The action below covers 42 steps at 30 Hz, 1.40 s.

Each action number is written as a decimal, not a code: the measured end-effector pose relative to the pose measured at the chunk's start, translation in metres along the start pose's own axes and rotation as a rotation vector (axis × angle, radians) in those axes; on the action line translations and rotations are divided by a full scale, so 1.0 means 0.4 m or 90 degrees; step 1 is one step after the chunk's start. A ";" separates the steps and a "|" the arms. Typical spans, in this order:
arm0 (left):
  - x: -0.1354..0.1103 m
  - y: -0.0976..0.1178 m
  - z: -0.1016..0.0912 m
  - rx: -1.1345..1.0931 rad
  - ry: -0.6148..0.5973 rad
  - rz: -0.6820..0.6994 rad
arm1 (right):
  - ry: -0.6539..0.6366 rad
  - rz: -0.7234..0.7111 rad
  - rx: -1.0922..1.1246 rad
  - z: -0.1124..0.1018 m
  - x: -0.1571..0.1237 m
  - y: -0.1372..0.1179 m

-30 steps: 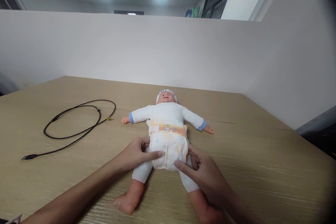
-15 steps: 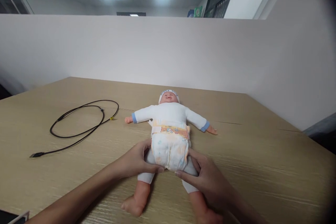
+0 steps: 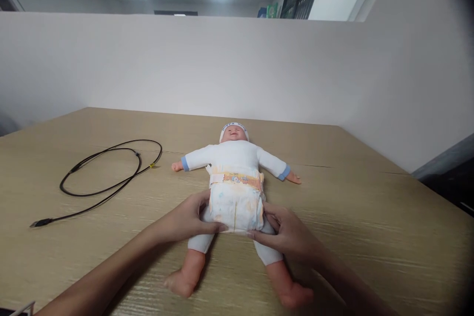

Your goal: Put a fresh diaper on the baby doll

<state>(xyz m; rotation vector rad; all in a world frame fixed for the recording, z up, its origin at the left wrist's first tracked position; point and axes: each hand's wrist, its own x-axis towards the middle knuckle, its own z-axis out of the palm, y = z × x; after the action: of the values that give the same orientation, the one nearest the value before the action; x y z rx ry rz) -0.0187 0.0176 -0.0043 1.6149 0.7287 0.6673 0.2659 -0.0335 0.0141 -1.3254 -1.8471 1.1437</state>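
Note:
A baby doll (image 3: 239, 153) in a white suit with blue cuffs lies on its back, its head away from me and its arms spread. Around its hips sits a diaper (image 3: 236, 207) with an orange printed waistband, fastened at the front. My left hand (image 3: 190, 217) grips the diaper's leg edge on the left, thumb at the crotch and fingers by the hip. On the other side my right hand (image 3: 285, 232) holds the opposite leg edge in the same way. Some fingertips of both hands are hidden behind the diaper and the doll's thighs.
A looped black cable (image 3: 99, 192) with a plug lies on the wooden table (image 3: 355, 237) to the left. Behind the table stands a white partition (image 3: 177, 64). A dark object (image 3: 444, 177) is beyond the table's right edge.
Both hands keep hold of the diaper, whose lower edge now looks wider and flatter between the thumbs. The whole view has shifted slightly.

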 end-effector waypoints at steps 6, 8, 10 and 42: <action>0.000 0.006 -0.003 0.010 0.002 -0.010 | 0.041 -0.025 0.026 -0.002 -0.001 0.005; 0.000 0.010 -0.010 0.011 -0.012 -0.015 | 0.028 -0.030 0.029 -0.007 -0.002 0.006; -0.001 0.012 -0.018 0.002 -0.030 -0.013 | 0.016 -0.036 0.029 -0.013 -0.001 0.006; -0.005 0.026 -0.046 -0.009 -0.060 -0.025 | 0.014 -0.023 -0.001 -0.019 -0.009 0.027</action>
<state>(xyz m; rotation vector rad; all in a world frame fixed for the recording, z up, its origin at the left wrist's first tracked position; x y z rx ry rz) -0.0329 0.0263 0.0087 1.6046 0.6830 0.5626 0.2780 -0.0333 0.0081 -1.2945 -1.8487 1.1055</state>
